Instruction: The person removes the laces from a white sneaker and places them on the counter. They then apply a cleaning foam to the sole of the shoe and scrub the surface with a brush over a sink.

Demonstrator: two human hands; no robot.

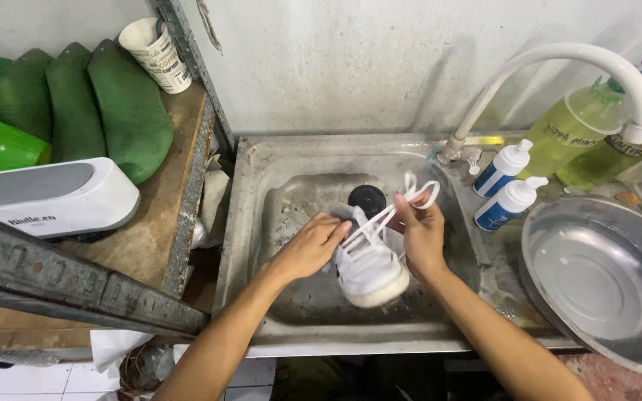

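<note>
A white sneaker (369, 269) hangs toe-toward-me over a worn steel sink (261, 178). My left hand (311, 246) grips the shoe's upper at its left side, fingers at the lacing. On the other side, my right hand (421, 234) pinches the white laces (417, 194), which loop up above the fingers. A black drain plug (367, 199) lies in the basin just behind the shoe.
A white curved tap (559, 59) arches over the sink's right side. Two white-and-blue bottles (505, 189) and yellow-green liquid bottles (574, 130) stand by it. A large steel bowl (603, 282) sits at right. At left, a wooden shelf (159, 200) holds green shoe forms (124, 104), a white device (46, 199) and a paper cup (156, 53).
</note>
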